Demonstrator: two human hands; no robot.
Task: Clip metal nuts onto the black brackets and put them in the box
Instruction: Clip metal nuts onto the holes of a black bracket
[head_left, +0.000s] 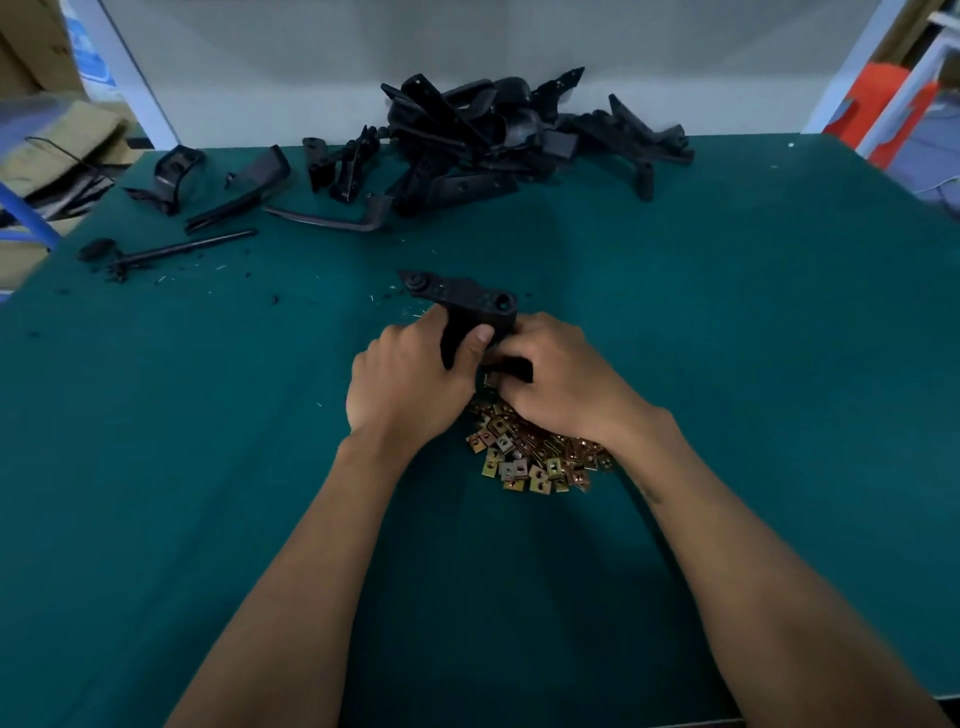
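My left hand (410, 384) grips a black bracket (465, 301) by its lower arm, thumb across the front; the bracket's top bar with two round holes sticks up beyond my fingers. My right hand (563, 382) curls against the bracket's lower right end, and a metal nut peeks out under its fingers, mostly hidden. A heap of small brass-coloured metal nuts (535, 460) lies on the green table just below and under my right wrist.
A big pile of black brackets (498, 140) sits at the table's far edge against the white wall. Loose black parts (239, 192) and a black rod (176, 252) lie far left, with debris around. The green mat (779, 364) spreads on all sides. Cardboard boxes (47, 140) stand off the left edge.
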